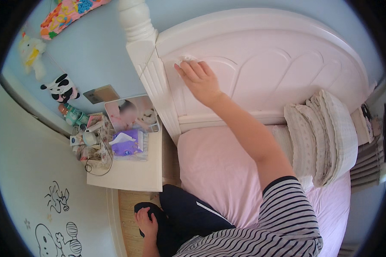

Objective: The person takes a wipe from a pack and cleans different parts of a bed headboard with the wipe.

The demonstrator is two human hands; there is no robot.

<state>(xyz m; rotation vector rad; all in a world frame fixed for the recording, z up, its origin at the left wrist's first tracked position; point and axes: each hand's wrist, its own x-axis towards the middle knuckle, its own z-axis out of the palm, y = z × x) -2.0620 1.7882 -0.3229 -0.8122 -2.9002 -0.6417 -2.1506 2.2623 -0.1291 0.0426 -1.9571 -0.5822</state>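
Note:
My right hand (200, 80) reaches up to the pale pink headboard (263, 61) of a bed, near its left post. Under its fingertips a crumpled white wipe or tissue (187, 59) is pressed against the panel, mostly covered by the fingers. My left hand (146, 222) rests on my knee in dark trousers (180, 205), holding nothing, with the thumb apart from the fingers. Pink bedding (215, 160) lies below my right arm.
A white bedside table (128, 175) stands left of the bed, carrying a purple tissue pack (127, 147), a framed photo (132, 114) and a cluttered organizer (98, 135). Folded quilts (328, 138) are stacked at the right. Plush toys, including a panda (61, 88), hang on the wall.

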